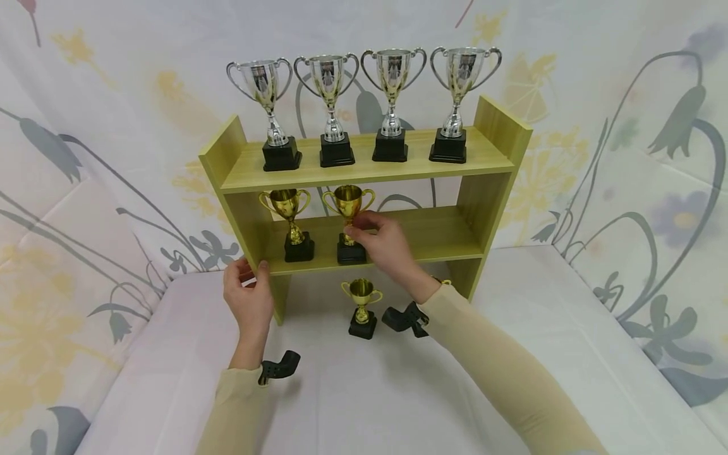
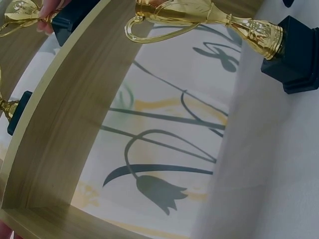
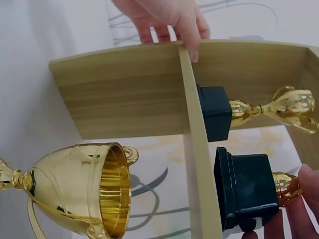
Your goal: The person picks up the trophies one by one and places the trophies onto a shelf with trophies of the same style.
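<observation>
Beige sleeve — right grip pinching 2-handled gold trophy, black base.

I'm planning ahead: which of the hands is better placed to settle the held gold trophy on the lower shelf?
Probably the right hand: it pinches that gold trophy by its stem, while the left hand, farther off, holds the shelf unit.

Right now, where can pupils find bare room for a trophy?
The lower shelf is bare between the right hand and right side panel; so is the tabletop between both sleeves. Crowded: that shelf's left half, with two gold trophies.
</observation>
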The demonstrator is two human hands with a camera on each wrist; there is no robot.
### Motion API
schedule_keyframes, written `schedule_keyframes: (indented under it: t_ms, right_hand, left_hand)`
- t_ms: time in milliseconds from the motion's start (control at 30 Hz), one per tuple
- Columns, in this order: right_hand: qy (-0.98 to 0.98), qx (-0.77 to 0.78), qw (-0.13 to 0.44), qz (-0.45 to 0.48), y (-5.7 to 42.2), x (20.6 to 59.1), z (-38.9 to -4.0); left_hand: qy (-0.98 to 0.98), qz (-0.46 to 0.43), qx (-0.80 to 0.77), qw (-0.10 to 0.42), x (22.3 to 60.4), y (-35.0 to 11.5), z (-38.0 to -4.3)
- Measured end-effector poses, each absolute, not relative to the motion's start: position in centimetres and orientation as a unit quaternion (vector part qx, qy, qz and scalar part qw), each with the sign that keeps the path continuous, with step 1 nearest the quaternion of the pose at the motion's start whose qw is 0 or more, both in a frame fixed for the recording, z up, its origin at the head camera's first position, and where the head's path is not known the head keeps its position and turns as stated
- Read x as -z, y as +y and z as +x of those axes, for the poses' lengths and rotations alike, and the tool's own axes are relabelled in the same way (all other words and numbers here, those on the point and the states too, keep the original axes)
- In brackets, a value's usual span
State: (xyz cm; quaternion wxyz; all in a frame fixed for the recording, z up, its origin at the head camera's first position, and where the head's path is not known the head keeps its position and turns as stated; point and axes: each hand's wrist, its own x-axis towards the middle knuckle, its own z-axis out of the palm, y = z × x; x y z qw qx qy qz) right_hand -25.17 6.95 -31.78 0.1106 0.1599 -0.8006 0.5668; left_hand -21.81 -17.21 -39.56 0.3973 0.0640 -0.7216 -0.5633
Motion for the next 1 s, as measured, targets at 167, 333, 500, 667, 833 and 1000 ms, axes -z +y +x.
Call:
schedule_keyframes:
  t_ms: [167, 333, 500, 667, 833, 1000]
  right_hand:
    - [-0.793, -0.575, 0.114, 0.164, 6.6, 32.1, -25.3]
    - [-0.792, -0.578, 0.115, 0.162, 6.3, 32.0, -25.5]
    - [-0.789, -0.582, 0.109, 0.162, 6.1, 31.9, -25.7]
    - [-0.784, -0.589, 0.106, 0.165, 5.7, 31.8, -25.8]
    - [-0.784, -0.589, 0.11, 0.161, 5.6, 31.9, -26.0]
    - [-0.782, -0.594, 0.112, 0.154, 5.5, 32.0, -26.2]
  left_hand:
    - [-0.72, 0.059, 0.564, 0.4, 39.6, -17.2, -21.7]
    - [-0.719, 0.056, 0.562, 0.404, 39.6, -17.2, -21.8]
    - [-0.721, 0.056, 0.56, 0.405, 39.5, -17.2, -21.7]
    - [-0.722, 0.057, 0.56, 0.402, 39.4, -17.2, -21.6]
    - [-0.722, 0.061, 0.561, 0.4, 39.6, -17.1, -21.7]
    - [-0.721, 0.061, 0.562, 0.4, 39.6, -17.1, -21.6]
